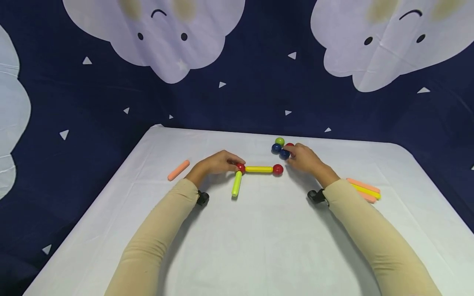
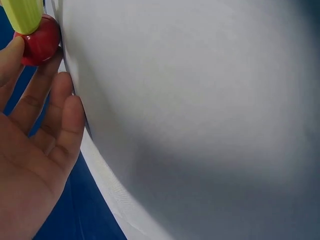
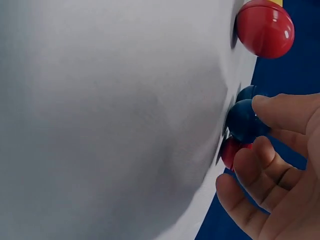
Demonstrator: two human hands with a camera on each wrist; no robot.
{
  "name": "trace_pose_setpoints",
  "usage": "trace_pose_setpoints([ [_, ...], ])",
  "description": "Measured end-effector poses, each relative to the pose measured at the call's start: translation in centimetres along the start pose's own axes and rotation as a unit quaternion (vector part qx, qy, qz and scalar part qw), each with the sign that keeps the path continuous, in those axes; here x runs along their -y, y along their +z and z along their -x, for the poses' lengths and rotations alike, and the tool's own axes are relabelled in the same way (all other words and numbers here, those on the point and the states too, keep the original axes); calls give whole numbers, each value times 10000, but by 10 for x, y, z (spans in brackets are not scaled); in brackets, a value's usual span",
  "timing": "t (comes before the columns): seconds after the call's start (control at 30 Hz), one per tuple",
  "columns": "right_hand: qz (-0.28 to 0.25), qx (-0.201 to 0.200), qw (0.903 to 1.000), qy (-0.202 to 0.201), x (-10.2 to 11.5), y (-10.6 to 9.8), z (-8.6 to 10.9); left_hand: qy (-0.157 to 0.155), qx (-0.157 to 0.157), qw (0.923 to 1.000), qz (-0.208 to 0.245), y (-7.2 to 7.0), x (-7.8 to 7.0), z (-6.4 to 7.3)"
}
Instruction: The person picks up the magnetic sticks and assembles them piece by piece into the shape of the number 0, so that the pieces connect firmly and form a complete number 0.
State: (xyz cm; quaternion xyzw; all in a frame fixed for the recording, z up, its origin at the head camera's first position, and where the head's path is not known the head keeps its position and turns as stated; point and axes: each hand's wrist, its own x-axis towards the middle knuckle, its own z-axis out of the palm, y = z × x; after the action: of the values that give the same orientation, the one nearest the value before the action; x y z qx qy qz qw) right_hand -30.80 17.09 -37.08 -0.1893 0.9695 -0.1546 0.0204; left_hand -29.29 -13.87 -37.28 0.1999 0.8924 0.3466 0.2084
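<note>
At the left, my left hand [image 1: 222,161] pinches a red ball [image 1: 241,167] between thumb and fingers. A yellow-green stick [image 1: 237,183] joins that ball and points toward me. From the same ball a yellow stick [image 1: 259,169] runs right to a second red ball [image 1: 277,169]. Over the ball cluster at the back, my right hand [image 1: 304,158] has thumb and index finger about a dark blue ball [image 3: 246,121], thumb tip on its surface. Around it are another blue ball [image 1: 276,148], a green ball [image 1: 279,141] and a red ball [image 3: 232,152], partly covered by the fingers.
An orange stick [image 1: 178,170] lies left of my left hand. Beside my right forearm lie orange sticks [image 1: 364,185] and a yellow stick [image 1: 366,191], partly hidden by the sleeve. A white cloth covers the table [image 1: 237,246]; a dark blue patterned curtain [image 1: 252,102] hangs behind it.
</note>
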Motion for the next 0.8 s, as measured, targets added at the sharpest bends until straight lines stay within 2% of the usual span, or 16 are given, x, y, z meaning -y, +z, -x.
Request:
trace_pose_setpoints([
  [0.23,-194,-428,9988,148,-2,2,3,5,-12,10000,77,1,0,-3],
  [0.37,-314,-298,9990,103,-4,6,4,35,56,9999,101,0,1,-4],
  [0.6,-534,-135,9981,263,-8,8,7,34,70,9999,106,-2,0,-4],
  [0.8,-669,-176,9973,230,-10,2,14,-12,77,9999,130,-2,1,-3],
])
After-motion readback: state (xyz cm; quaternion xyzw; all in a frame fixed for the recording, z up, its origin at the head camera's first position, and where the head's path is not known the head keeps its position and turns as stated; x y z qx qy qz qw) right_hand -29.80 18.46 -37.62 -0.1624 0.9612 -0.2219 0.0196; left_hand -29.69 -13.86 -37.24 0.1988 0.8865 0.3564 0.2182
